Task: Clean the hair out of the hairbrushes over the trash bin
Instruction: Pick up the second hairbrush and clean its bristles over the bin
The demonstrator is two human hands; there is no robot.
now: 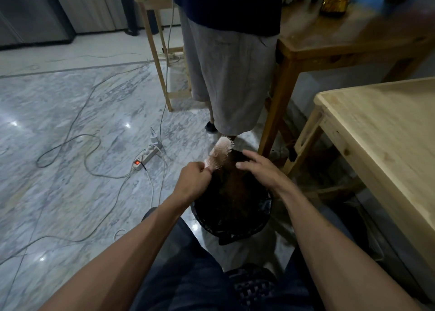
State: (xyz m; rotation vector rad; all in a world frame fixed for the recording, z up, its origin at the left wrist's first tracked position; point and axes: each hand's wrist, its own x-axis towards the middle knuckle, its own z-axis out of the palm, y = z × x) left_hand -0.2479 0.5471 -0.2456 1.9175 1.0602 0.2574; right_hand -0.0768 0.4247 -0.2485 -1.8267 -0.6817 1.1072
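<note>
A pale pink hairbrush [220, 152] points up and away, bristles facing right, its handle gripped in my left hand [191, 183]. It hangs over the far left rim of a round trash bin [235, 228] lined with a black bag, with a mass of dark brown hair [231, 181] inside. My right hand [260, 169] hovers over the bin just right of the brush, fingers spread and slightly curled, touching the dark hair at its fingertips. Whether it grips any hair I cannot tell.
Another person in grey shorts [230, 80] stands just beyond the bin. A dark wooden table [329, 42] is behind, a light wooden table [381, 131] at right. A power strip [147, 156] and several cables lie on the marble floor at left.
</note>
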